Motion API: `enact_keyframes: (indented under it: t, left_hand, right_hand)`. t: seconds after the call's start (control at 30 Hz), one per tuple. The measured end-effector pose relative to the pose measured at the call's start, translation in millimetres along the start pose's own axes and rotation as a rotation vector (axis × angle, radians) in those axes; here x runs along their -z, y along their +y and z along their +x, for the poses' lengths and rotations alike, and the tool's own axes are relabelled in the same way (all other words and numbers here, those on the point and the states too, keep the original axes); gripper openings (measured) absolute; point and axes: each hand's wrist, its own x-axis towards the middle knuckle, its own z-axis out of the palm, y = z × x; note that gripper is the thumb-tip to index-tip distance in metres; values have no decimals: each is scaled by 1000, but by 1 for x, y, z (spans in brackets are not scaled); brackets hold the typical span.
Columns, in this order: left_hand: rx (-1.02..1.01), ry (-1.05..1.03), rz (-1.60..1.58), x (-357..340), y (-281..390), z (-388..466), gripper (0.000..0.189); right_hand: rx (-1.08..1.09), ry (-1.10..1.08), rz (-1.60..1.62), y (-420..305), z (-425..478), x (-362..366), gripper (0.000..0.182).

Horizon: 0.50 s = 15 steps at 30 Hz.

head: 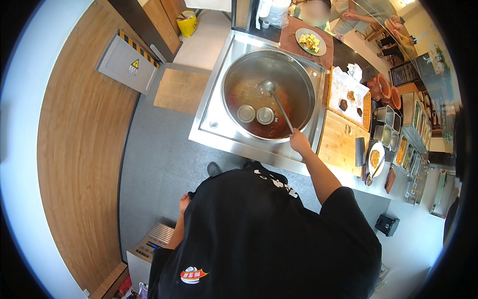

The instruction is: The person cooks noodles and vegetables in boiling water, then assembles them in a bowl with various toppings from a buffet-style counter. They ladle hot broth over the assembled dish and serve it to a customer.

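Observation:
My right hand (299,141) is closed around the handle of a metal ladle (282,108) at the near right rim of a large round steel pot (269,56). The ladle's bowl lies in the brownish-red broth (244,91) near the middle of the pot. Two round metal lids or containers (246,113) sit side by side in the broth, left of the handle. My left hand (185,203) hangs low beside my body at the edge of my black shirt; its fingers are partly hidden, so what it touches is unclear.
Right of the pot stand a cutting board (340,144) with a cleaver (360,152), a paper-lined basket (368,112) holding dark pieces, and an oval dish (381,170) of food. A plate of food (320,45) sits behind the pot. People are beyond the counter. A metal appliance (140,258) stands lower left.

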Motion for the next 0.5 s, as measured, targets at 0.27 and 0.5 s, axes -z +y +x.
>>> enact_keyframes:
  t: [0.27, 0.5]
  left_hand:
    - [-95, 120, 331, -38, 12, -21, 19]
    - [-18, 132, 261, 44, -11, 34, 20]
  right_hand:
    - [-534, -310, 1181, -20, 46, -34, 14]
    - [-591, -511, 1617, 1, 25, -10, 15]
